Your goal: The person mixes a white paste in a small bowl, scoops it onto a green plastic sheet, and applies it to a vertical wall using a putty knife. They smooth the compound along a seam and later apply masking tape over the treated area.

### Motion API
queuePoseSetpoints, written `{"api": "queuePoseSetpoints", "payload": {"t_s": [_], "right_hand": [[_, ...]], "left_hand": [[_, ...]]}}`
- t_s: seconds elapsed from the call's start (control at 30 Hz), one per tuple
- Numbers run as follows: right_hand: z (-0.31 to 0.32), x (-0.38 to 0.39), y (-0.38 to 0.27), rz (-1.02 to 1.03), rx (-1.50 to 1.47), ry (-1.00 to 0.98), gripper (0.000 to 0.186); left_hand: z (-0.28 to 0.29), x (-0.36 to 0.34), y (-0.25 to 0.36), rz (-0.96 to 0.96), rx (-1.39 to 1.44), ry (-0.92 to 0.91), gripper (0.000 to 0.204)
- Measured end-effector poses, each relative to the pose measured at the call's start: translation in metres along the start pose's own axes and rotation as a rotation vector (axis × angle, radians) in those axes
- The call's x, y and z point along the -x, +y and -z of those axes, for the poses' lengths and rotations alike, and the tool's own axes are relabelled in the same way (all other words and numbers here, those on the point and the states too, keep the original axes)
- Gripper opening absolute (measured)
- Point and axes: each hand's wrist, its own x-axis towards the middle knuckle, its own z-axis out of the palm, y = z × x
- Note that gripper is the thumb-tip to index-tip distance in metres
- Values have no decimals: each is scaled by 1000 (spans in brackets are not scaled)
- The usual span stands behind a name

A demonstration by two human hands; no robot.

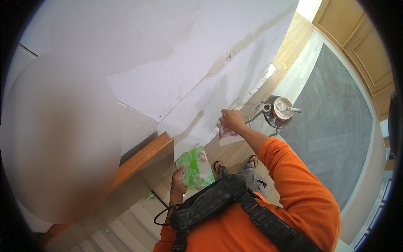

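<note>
My left hand (178, 181) grips a green plastic spreader (191, 166) by its edge; whitish filler is smeared on its face, with a lump near the upper right corner. My right hand (232, 119) is closed round a reddish, filler-stained spreader (227, 135), reaching out close to the lower part of the white wall (159, 54). Whether that spreader touches the wall I cannot tell. Across the wall run a thin seam and a beige band of filler (247, 42); damp-looking grey patches show lower down.
To my right a dark round stool (278, 123) carries a tub of filler (283, 108) with a putty knife in it. An orange-brown wooden rail (145, 157) and descending steps (126, 222) lie at left. Beyond the stool is a grey floor area (336, 126). A large blurred patch hides the far left.
</note>
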Motion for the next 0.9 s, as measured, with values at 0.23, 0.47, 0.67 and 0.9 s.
{"api": "queuePoseSetpoints", "payload": {"t_s": [0.23, 0.47, 0.67, 0.9], "right_hand": [[5, -34, -29, -25, -94, 152, 36], [-7, -66, -37, -68, -52, 147, 22], [-8, -52, -41, 98, 35, 59, 20], [-71, 61, 37, 283, 422, -412, 15]], "left_hand": [[2, 2, 1, 53, -52, 46, 39], [17, -2, -8, 71, -15, 61, 43], [27, -3, -11, 50, -35, 47, 44], [17, -4, -5, 50, -80, 30, 43]]}}
